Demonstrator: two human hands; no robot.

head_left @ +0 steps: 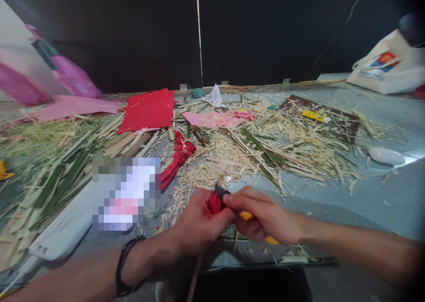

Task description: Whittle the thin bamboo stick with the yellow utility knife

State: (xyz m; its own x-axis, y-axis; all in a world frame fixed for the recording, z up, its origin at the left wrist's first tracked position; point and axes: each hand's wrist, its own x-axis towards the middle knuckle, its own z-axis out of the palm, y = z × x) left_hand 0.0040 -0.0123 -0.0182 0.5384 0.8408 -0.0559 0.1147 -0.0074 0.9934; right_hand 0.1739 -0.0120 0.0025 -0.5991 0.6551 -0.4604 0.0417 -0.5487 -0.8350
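Note:
My left hand (202, 224), with a dark cord round its wrist, is closed on crumpled red paper (214, 203). A thin pale strip (195, 277) hangs below this hand; whether it joins the red paper is hidden. My right hand (262, 213) is wrapped round a yellow-handled knife (245, 215), most of it covered by the fingers. Its dark blade (219, 190) lies against the red paper, with the right thumb and forefinger beside it. Both hands meet above the table's front edge. Twisted red paper (179, 156) lies just beyond them.
Bamboo shavings (222, 151) and green strips (262, 153) cover much of the grey table. Around them are a red sheet (149, 110), pink paper (212, 119), a yellow glue tube (315, 116), a white mouse (387, 156), a white power strip (69, 215), a blurred-out device (129, 195) and a bag (388, 65).

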